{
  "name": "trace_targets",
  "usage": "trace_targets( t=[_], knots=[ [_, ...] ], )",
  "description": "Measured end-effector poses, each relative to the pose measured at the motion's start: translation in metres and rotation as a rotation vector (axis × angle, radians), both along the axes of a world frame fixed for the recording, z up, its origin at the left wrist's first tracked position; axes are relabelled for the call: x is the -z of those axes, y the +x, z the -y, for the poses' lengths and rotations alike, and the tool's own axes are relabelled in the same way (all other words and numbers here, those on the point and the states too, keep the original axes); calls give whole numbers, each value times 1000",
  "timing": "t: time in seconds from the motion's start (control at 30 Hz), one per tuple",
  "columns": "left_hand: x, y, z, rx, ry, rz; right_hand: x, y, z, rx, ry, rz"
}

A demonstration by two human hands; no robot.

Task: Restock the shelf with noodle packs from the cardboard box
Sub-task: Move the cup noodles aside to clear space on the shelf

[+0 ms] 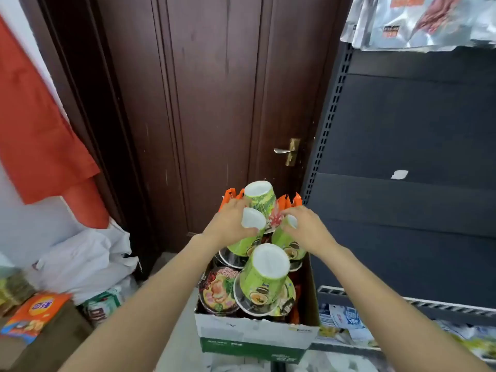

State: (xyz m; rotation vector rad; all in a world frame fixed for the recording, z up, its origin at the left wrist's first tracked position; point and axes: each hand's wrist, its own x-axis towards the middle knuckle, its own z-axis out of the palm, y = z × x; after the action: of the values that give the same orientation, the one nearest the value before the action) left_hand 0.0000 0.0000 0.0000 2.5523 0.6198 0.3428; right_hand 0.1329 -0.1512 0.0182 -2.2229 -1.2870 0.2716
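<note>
A cardboard box [255, 334] stands on the floor in front of me, filled with green noodle cups turned upside down. My left hand [230, 224] grips one green cup [248, 242] at the box's far left. My right hand [306, 226] grips another green cup [284, 237] at the far right. A third cup [261, 197] stands higher behind them, and a fourth cup [264, 275] sits nearest me. A noodle bowl with a red printed lid [217, 288] lies at the box's left. Orange packs [288, 204] poke up at the back. The dark shelf [402, 194] to the right has a bare level.
A dark wooden door [214, 103] with a brass handle [288, 151] stands behind the box. Silver packs [418, 20] fill the upper shelf. Packs [346, 320] lie on the lowest shelf. White bags [88, 261], an orange carton [35, 315] and red cloth [35, 130] are at left.
</note>
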Motion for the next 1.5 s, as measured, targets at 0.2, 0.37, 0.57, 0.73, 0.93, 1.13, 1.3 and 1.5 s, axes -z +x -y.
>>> trace_targets(
  t=[0.2,0.37,0.57,0.73,0.93,1.13,1.3,1.5],
  knots=[
    [-6,9,4,59,-14,-46,19,33,-8,-20,-226,95],
    [-11,5,12,-69,-57,-37,23,35,-11,-8,-296,166],
    [-10,-6,14,-186,-44,69,11,34,-5,45,-289,239],
    [-33,-20,22,-188,39,212,-6,18,4,83,-189,275],
    [-59,-40,36,-173,34,453,-37,-5,28,208,-15,299],
    [-86,-48,61,-240,-59,642,-64,-27,67,390,234,147],
    [-99,-33,93,-275,-100,672,-68,-19,111,542,311,51],
    [-103,8,139,-355,-73,609,-70,10,167,716,499,-241]
  ],
)
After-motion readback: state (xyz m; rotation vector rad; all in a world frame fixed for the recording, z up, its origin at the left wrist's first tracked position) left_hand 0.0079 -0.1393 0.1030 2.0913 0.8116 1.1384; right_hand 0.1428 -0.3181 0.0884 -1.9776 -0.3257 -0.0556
